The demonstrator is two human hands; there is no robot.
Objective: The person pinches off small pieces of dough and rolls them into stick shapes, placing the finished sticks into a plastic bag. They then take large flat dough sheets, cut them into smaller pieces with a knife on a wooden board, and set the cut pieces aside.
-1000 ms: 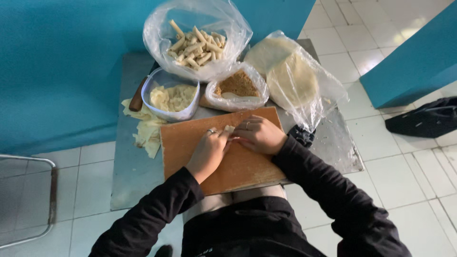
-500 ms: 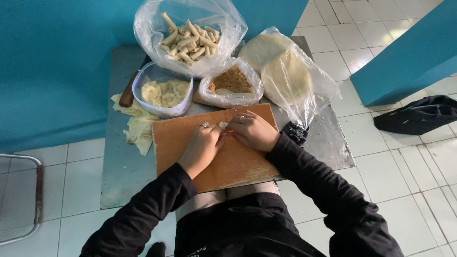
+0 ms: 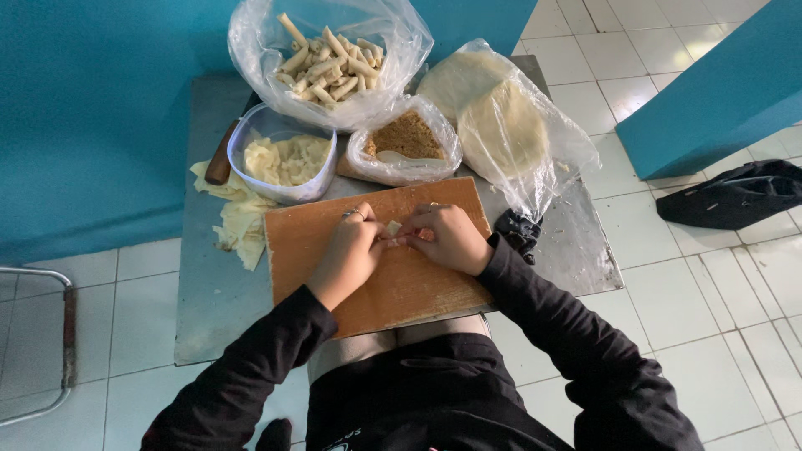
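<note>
Both hands meet over the wooden board [image 3: 393,284]. The left hand [image 3: 349,255] and the right hand [image 3: 447,238] each close their fingertips on a small pale wrapper [image 3: 392,228], pinched between them just above the board; how far it is rolled cannot be told, since the fingers cover most of it. Beyond the hands, a clear bag of finished rolls [image 3: 330,58] already holds a good heap, so much of the rolling looks done. Just past the right hand sits a bag of brown filling [image 3: 407,138] with a spoon in it, and further right a bag of round wrappers [image 3: 501,125] looks well stocked, so plenty seems left. Beyond the left hand stands a tub of pale strips [image 3: 284,159], with loose scraps [image 3: 238,217] on the metal surface [image 3: 209,309].
</note>
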